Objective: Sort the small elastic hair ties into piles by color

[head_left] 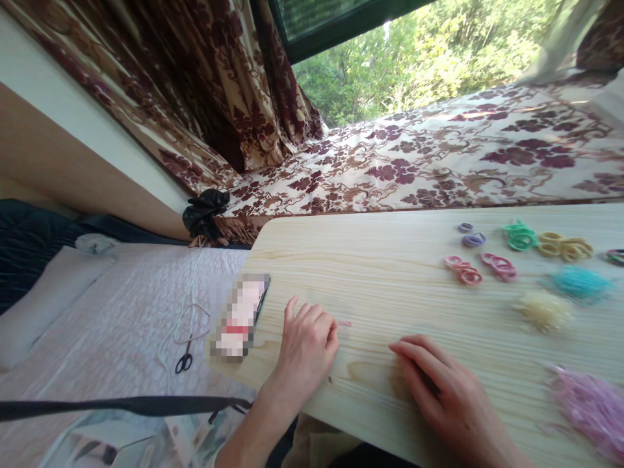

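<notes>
My left hand (309,338) rests low over the wooden table with its fingers curled inward and the little finger raised. From its fingertips a small pink elastic band (345,323) pokes out to the right; the grip on it is mostly hidden. My right hand (441,383) lies on its edge to the right, fingers stretched, with a gap to the thumb and nothing visible in it. Closest to it is a pile of pale yellow elastic bands (543,311). A heap of pink-purple bands (587,406) lies at the right, slightly blurred.
Hair ties lie in groups at the far right: purple (472,240), green (520,235), tan (565,247), pink (500,267) and coral (463,270). Turquoise bands (580,283) sit nearby. A blurred-out phone (241,318) lies at the left edge; scissors (184,361) are on the bed.
</notes>
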Motion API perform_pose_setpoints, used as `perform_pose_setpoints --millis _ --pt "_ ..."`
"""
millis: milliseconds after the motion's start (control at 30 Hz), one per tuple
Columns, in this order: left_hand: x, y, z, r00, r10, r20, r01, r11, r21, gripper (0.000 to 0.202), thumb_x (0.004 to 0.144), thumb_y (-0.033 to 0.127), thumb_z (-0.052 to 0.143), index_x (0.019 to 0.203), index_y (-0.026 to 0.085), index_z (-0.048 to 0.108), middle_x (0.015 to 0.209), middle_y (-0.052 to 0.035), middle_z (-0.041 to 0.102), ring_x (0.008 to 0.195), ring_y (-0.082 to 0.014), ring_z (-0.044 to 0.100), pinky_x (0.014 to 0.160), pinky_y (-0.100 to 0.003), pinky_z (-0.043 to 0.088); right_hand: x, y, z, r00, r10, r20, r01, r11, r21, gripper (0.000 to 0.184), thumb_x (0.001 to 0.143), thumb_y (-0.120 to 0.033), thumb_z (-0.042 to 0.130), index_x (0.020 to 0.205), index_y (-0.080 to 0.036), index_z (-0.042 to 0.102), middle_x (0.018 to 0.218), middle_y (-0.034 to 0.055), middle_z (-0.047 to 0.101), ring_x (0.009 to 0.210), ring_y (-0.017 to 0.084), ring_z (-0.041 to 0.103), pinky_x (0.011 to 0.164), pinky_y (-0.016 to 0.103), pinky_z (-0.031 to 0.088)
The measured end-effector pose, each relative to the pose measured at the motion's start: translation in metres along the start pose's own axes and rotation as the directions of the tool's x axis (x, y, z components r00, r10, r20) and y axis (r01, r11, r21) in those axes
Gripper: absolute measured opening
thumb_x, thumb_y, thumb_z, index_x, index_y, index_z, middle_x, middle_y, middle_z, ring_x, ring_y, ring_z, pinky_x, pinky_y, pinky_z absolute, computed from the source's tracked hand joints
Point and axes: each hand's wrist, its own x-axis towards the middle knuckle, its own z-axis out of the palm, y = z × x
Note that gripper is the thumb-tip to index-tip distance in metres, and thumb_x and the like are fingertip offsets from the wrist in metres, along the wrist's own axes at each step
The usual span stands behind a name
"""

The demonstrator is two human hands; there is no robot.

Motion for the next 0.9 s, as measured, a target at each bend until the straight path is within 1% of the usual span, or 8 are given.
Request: perform_pose_setpoints --millis 233,433,633,733,900 --pt "-0.002 0.003 -0.002 1.000 0.001 0.029 0.001 0.998 -0.057 0.018 0.083 0.006 0.052 0.072 0.019 0.057 0.077 0.0027 0.063 0.080 -0.0149 0.058 0.110 -0.050 0.028 0.000 -0.002 -0.002 1.000 -0.010 0.009 0.010 1.000 -0.013 0.019 0.095 -0.020 0.046 0.100 -0.023 0.065 0.095 0.0027 0.070 0.081 0.012 0.069 0.070 0.019 0.054" --pt "-0.006 0.001 0.000 1.000 -0.007 0.010 0.008 0.994 -0.108 0.017 0.084 0.008 0.054 0.074 0.020 0.059 0.079 0.0032 0.064 0.083 -0.0159 0.058 0.109 -0.049 0.028 0.002 -0.002 -0.001 1.000 -0.015 0.009 0.015 1.000 -0.020 0.019 0.094 -0.020 0.046 0.099 -0.022 0.065 0.094 0.0026 0.070 0.079 0.012 0.069 0.069 0.019 0.054" --pt "-0.012 0.000 0.000 0.999 -0.025 -0.027 0.021 0.989 -0.147 0.017 0.081 0.006 0.056 0.080 0.021 0.061 0.089 0.0020 0.068 0.093 -0.0177 0.061 0.109 -0.051 0.027 0.002 -0.002 -0.001 1.000 -0.009 0.012 0.009 1.000 -0.015 0.019 0.094 -0.020 0.047 0.099 -0.022 0.065 0.095 0.0024 0.071 0.080 0.012 0.070 0.069 0.019 0.055" --pt "-0.017 0.001 -0.002 0.999 -0.039 -0.036 0.033 0.988 -0.154 0.014 0.081 0.007 0.057 0.077 0.021 0.059 0.086 0.0014 0.067 0.098 -0.0191 0.062 0.108 -0.051 0.028 0.002 -0.002 -0.002 1.000 -0.012 0.011 0.013 1.000 -0.020 0.019 0.093 -0.020 0.047 0.098 -0.023 0.066 0.094 0.0022 0.071 0.079 0.012 0.070 0.068 0.019 0.055" --pt "-0.023 0.005 0.000 0.997 -0.068 -0.026 0.063 0.988 -0.141 0.010 0.080 0.014 0.064 0.073 0.020 0.058 0.079 0.0023 0.064 0.090 -0.0195 0.062 0.107 -0.054 0.030 0.003 -0.001 -0.002 1.000 -0.024 0.013 0.024 1.000 -0.019 0.020 0.093 -0.021 0.047 0.098 -0.023 0.066 0.093 0.0019 0.071 0.078 0.012 0.070 0.067 0.018 0.056"
